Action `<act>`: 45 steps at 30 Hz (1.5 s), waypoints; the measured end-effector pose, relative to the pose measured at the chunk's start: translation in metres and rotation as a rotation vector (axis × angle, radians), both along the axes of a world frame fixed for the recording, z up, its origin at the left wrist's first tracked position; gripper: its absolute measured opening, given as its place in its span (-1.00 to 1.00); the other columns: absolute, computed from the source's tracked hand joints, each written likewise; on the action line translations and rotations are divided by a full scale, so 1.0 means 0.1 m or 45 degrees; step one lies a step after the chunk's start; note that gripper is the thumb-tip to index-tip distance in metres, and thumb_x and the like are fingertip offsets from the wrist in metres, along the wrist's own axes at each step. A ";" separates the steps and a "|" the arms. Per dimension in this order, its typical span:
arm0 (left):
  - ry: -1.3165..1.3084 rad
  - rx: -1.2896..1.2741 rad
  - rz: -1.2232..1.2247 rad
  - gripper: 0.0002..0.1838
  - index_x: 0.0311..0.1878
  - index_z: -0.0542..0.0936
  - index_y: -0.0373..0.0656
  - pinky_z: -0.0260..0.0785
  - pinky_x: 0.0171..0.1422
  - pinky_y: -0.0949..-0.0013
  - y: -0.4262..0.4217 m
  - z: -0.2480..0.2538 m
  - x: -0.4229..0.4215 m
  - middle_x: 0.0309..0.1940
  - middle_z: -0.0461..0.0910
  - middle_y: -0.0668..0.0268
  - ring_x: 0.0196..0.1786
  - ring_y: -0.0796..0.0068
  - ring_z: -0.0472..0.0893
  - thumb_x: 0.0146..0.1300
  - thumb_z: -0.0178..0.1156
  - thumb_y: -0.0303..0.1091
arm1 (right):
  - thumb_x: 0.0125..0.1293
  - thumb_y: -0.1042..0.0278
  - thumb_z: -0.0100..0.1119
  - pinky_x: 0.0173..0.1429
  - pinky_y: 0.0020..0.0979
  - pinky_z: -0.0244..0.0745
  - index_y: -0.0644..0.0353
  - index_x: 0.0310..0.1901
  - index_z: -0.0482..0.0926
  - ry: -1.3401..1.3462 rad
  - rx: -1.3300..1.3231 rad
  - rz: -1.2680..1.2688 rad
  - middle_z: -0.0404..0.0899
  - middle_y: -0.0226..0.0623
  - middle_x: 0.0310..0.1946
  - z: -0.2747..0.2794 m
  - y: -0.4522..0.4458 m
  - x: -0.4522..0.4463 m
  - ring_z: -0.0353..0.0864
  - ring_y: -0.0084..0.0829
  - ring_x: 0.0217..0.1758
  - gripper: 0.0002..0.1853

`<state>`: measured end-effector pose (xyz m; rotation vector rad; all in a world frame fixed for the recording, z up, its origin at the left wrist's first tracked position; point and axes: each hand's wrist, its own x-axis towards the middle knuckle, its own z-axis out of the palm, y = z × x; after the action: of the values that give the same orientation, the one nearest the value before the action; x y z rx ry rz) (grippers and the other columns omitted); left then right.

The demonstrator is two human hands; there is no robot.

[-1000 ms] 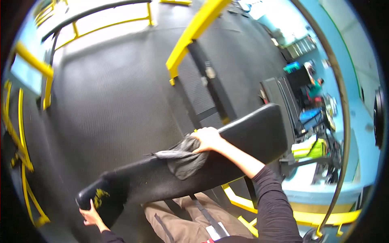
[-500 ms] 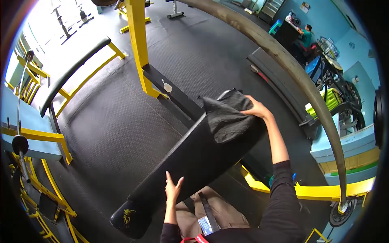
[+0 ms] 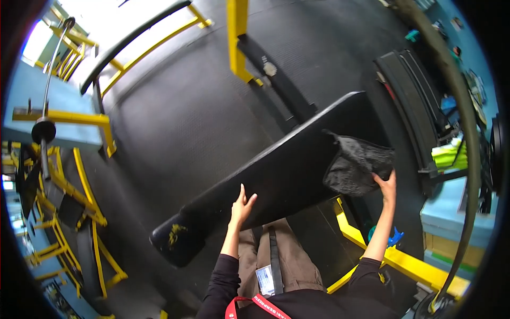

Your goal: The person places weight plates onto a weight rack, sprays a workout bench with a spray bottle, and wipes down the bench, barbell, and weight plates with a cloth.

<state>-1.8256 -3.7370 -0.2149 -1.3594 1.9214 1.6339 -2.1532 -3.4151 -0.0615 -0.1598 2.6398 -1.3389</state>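
A long black padded bench (image 3: 276, 183) lies diagonally in front of me, with a worn yellow patch at its narrow left end. My right hand (image 3: 388, 186) is on a dark grey cloth (image 3: 353, 162) at the bench's right end, thumb on top and the other fingers mostly hidden at the cloth's edge. The cloth lies spread and wrinkled on the pad. At the near edge of the pad is my left hand (image 3: 243, 209), its index finger and thumb stretched apart, holding nothing. Whether it touches the pad I cannot tell.
A yellow upright (image 3: 237, 40) with a black base beam stands beyond the bench. A yellow frame (image 3: 414, 266) crosses at my right, below a thick curved bar (image 3: 470, 122). At the left is a loaded barbell (image 3: 43, 130); a treadmill (image 3: 406, 101) stands at the right.
My right hand has moved the cloth toward the bench's near right edge, and it now lies flatter. The far right corner of the pad is uncovered. The view has shifted.
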 end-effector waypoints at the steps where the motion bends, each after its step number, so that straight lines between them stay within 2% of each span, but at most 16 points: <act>1: 0.406 -0.152 0.352 -0.27 0.32 0.14 0.04 0.37 -0.03 0.46 0.06 -0.37 0.24 -0.25 0.60 0.10 -0.16 0.45 0.58 0.12 0.19 -0.03 | -0.17 0.36 0.42 0.28 -0.35 0.10 0.33 0.22 0.15 0.099 0.111 0.004 0.27 -0.13 0.16 -0.04 -0.07 -0.04 0.24 -0.30 0.23 -0.12; 3: 0.355 -0.265 0.547 -0.49 0.15 0.39 -0.09 0.40 -0.15 0.44 -0.10 -0.36 0.64 -0.38 0.62 0.23 -0.31 0.55 0.56 0.15 0.19 -0.13 | -0.06 0.33 0.38 0.27 -0.36 0.11 0.32 0.22 0.16 0.161 0.230 0.036 0.25 -0.13 0.18 -0.24 -0.13 -0.01 0.24 -0.31 0.23 -0.19; 6: 0.162 -0.622 0.846 -0.71 -0.14 0.58 -0.21 0.40 -0.18 0.43 -0.32 -0.48 1.48 -0.42 0.61 0.24 -0.31 0.55 0.57 0.15 0.18 -0.22 | 0.12 0.28 0.23 0.31 -0.31 0.05 0.30 0.26 0.07 0.132 -0.255 -0.204 0.12 -0.12 0.26 -0.78 -0.23 0.23 0.14 -0.28 0.29 -0.26; 12: -0.443 -1.266 1.126 -0.73 -0.14 0.54 -0.20 0.36 -0.11 0.30 -0.56 -0.90 3.40 -0.36 0.55 0.20 -0.26 0.32 0.54 0.12 0.19 -0.28 | 0.21 0.20 0.14 0.33 -0.28 0.10 0.25 0.31 -0.11 0.026 -0.653 -0.602 0.00 -0.12 0.31 -1.68 -1.13 1.85 0.14 -0.26 0.29 -0.22; 18: -0.989 -1.422 1.137 -0.51 -0.05 0.47 -0.24 0.27 0.05 0.23 -0.80 -1.16 4.37 -0.17 0.48 0.08 -0.12 0.20 0.48 0.14 0.14 -0.01 | 0.23 0.24 0.10 0.37 -0.25 0.03 0.43 0.24 -0.08 0.027 -0.265 -0.590 0.04 0.09 0.25 -2.49 -1.69 3.20 0.15 -0.20 0.28 -0.27; 20: -0.543 -1.100 1.253 -0.42 -0.02 0.47 -0.25 0.29 0.05 0.14 -0.82 -1.34 4.61 -0.12 0.49 -0.02 -0.04 0.04 0.47 0.18 0.01 0.13 | 0.23 0.22 0.10 0.41 -0.29 -0.12 0.40 0.28 -0.16 -0.155 -0.059 -0.562 -0.06 0.05 0.31 -2.58 -1.97 3.74 0.05 -0.21 0.33 -0.21; 22: -0.918 -0.835 1.304 -0.36 -0.02 0.47 -0.22 0.30 0.02 0.08 -0.83 -1.27 4.46 -0.12 0.52 -0.04 -0.05 -0.03 0.49 0.19 -0.12 0.23 | 0.20 0.17 0.14 0.39 -0.28 -0.10 0.43 0.27 -0.19 -0.254 -0.076 -0.363 -0.09 0.06 0.32 -3.18 -1.85 4.23 0.05 -0.20 0.33 -0.15; 24: -0.918 -0.916 1.262 -0.33 -0.06 0.50 -0.19 0.33 -0.10 0.02 -0.84 -1.27 4.46 -0.27 0.56 -0.06 -0.17 -0.12 0.52 0.18 -0.17 0.27 | 0.16 0.06 0.17 0.23 -0.32 0.20 0.56 0.06 0.27 -0.566 -0.007 -0.212 0.37 0.10 0.06 -3.85 -1.64 4.67 0.37 -0.18 0.12 -0.32; 25: -0.916 -0.951 1.265 -0.34 -0.07 0.50 -0.19 0.33 -0.12 0.01 -0.81 -1.27 4.47 -0.29 0.55 -0.08 -0.19 -0.13 0.52 0.18 -0.17 0.27 | 0.18 -0.02 0.12 0.05 -0.30 0.35 0.59 -0.12 0.42 -0.753 0.789 -0.072 0.52 0.07 -0.14 -4.07 -1.61 4.81 0.51 -0.14 -0.07 -0.37; 30: -0.849 -0.985 1.292 -0.43 -0.33 0.46 -0.15 0.31 -0.33 -0.03 -0.87 -1.21 4.48 -0.54 0.56 0.04 -0.39 -0.10 0.54 0.18 -0.16 0.25 | 0.18 0.14 0.11 -0.02 -0.20 0.33 0.56 -0.23 0.45 -0.701 0.862 0.426 0.48 0.26 -0.28 -3.44 -2.02 5.51 0.49 0.03 -0.15 -0.53; 32: -0.853 -0.799 1.276 -0.38 -0.09 0.50 -0.21 0.34 -0.19 0.03 -0.89 -1.14 4.53 -0.39 0.58 -0.03 -0.26 -0.11 0.54 0.21 -0.17 0.21 | 0.11 0.24 0.17 0.00 -0.21 0.34 0.49 -0.28 0.47 -0.354 0.387 0.862 0.51 0.19 -0.30 -3.30 -1.93 5.77 0.50 0.02 -0.16 -0.63; 34: -0.831 -0.753 1.269 -0.45 -0.11 0.49 -0.11 0.32 -0.26 0.00 -0.89 -1.18 4.59 -0.43 0.57 0.00 -0.29 -0.11 0.54 0.24 -0.21 0.19 | 0.09 0.22 0.19 0.03 -0.25 0.34 0.47 -0.21 0.47 -0.712 0.297 1.281 0.51 0.15 -0.23 -3.14 -2.24 5.97 0.50 -0.02 -0.10 -0.60; 38: -0.828 -0.939 1.316 -0.50 -0.14 0.48 -0.07 0.32 -0.31 -0.02 -0.87 -1.28 4.64 -0.46 0.56 0.01 -0.32 -0.12 0.54 0.26 -0.24 0.14 | 0.10 0.12 0.19 0.36 -0.20 -0.12 0.53 0.18 0.06 -0.509 0.120 1.653 0.10 0.30 0.16 -3.32 -3.42 7.03 0.02 0.04 0.32 -0.21; 42: -0.871 -0.890 1.284 -0.55 -0.27 0.46 -0.12 0.31 -0.39 -0.02 -0.96 -1.22 4.63 -0.52 0.55 0.03 -0.39 -0.12 0.53 0.26 -0.18 0.10 | 0.07 0.07 0.21 0.40 -0.15 -0.30 0.51 0.24 -0.10 -0.446 -0.240 1.093 -0.06 0.22 0.25 -3.50 -3.79 7.37 -0.17 0.03 0.37 -0.08; 44: -0.887 -0.940 1.268 -0.55 -0.27 0.46 -0.13 0.32 -0.42 0.01 -0.94 -1.27 4.65 -0.55 0.55 0.05 -0.44 -0.07 0.54 0.25 -0.17 0.10 | 0.14 0.24 0.18 0.38 -0.22 -0.17 0.48 0.25 -0.16 -0.756 -0.291 0.870 -0.06 0.15 0.25 -3.67 -4.01 7.22 -0.05 -0.05 0.34 -0.15; 45: -0.883 -0.935 1.254 -0.54 -0.28 0.44 -0.12 0.34 -0.44 0.02 -0.93 -1.29 4.67 -0.55 0.56 0.08 -0.46 -0.05 0.55 0.24 -0.16 0.12 | 0.22 0.20 0.09 0.30 -0.27 0.04 0.47 0.21 0.02 -0.700 -0.226 0.678 0.13 0.16 0.18 -3.82 -4.25 7.12 0.15 -0.09 0.26 -0.31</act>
<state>-1.3587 -3.8297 -0.3443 -2.9675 1.4741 0.3974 -1.4415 -3.8401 -0.4440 -0.4164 1.8519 -1.2065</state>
